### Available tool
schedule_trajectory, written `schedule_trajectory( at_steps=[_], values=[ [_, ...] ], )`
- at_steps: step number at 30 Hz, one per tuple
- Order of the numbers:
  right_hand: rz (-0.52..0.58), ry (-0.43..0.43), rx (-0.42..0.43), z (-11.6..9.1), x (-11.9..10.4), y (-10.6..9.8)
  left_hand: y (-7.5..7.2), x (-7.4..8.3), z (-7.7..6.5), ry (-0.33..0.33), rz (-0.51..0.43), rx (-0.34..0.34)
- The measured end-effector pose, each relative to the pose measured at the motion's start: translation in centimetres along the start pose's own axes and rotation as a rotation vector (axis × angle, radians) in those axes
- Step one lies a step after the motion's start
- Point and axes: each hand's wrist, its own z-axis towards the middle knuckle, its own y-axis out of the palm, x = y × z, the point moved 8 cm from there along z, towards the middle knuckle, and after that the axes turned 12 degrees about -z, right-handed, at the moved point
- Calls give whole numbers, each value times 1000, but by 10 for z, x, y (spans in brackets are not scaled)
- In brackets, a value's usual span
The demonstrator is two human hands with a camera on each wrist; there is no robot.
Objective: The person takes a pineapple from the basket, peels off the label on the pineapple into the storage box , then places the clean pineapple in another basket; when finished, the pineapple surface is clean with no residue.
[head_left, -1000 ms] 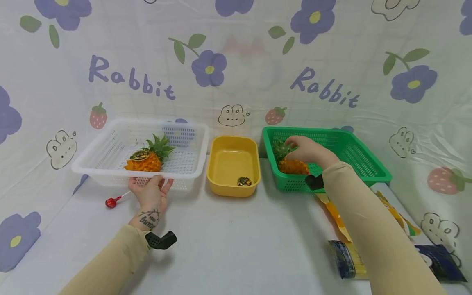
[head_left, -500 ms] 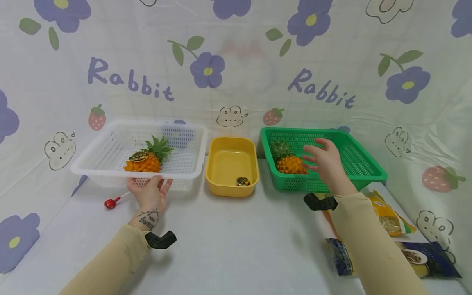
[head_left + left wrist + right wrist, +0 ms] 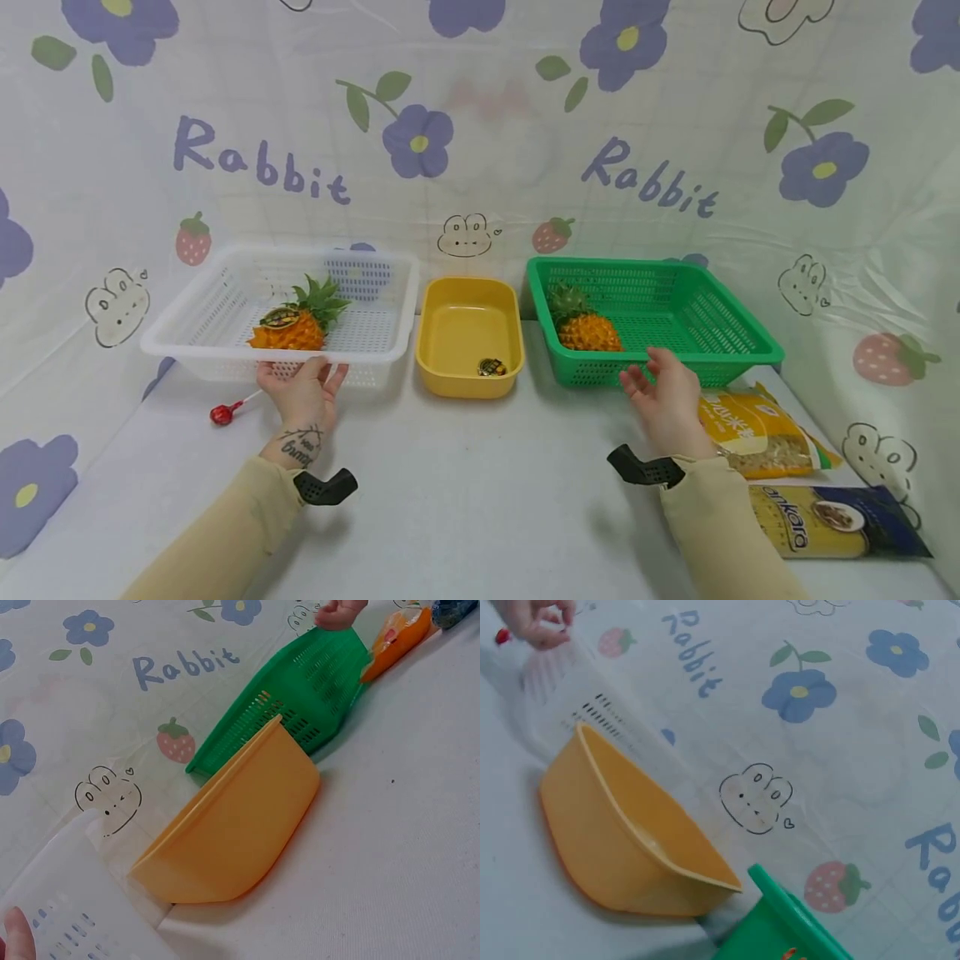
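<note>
My left hand [image 3: 303,398] grips the front rim of a white plastic basket [image 3: 281,356]; a finger lies against its wall in the left wrist view. Inside rests a pineapple [image 3: 288,333] with a green crown and a small black-and-gold item [image 3: 280,317] on it. My right hand [image 3: 667,404] is at the front rim of a green basket [image 3: 720,364], fingers loosely bent, with nothing seen held. That basket holds another pineapple [image 3: 588,332] at its left end. Whether the right fingers touch the rim is unclear.
Between the baskets stands a yellow tub [image 3: 470,387] containing a small black-and-gold item [image 3: 491,367]. A red lollipop [image 3: 222,414] lies before the white basket. At right lie an orange-yellow food bag [image 3: 765,437] and a blue-and-yellow pasta pack [image 3: 825,522]. A printed cloth [image 3: 495,150] hangs behind.
My right hand has left the pineapple in the green basket, lifted out and come down to the basket's front rim. The left hand stays at the white basket.
</note>
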Motion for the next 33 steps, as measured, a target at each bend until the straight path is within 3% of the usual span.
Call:
schedule_trajectory(
  at_steps=[5,9,11,14,21,28,33],
  values=[
    [214,75,42,12,17,-2,-1,2,0,0,8,4],
    [342,117,-22,20,25,4,-2,3,-1,4,9,4],
    [375,97,-36,24,25,7,-2,4,-2,8,10,6],
    [375,32,-22,29,24,7,-2,4,-2,14,20,10],
    [251,-106,75,38,24,3,-4,6,-1,11,18,17],
    [218,-137,110,41,24,1,-4,7,0,13,10,14],
    [218,-140,127,40,21,-2,-2,7,-2,-18,55,4]
  ],
)
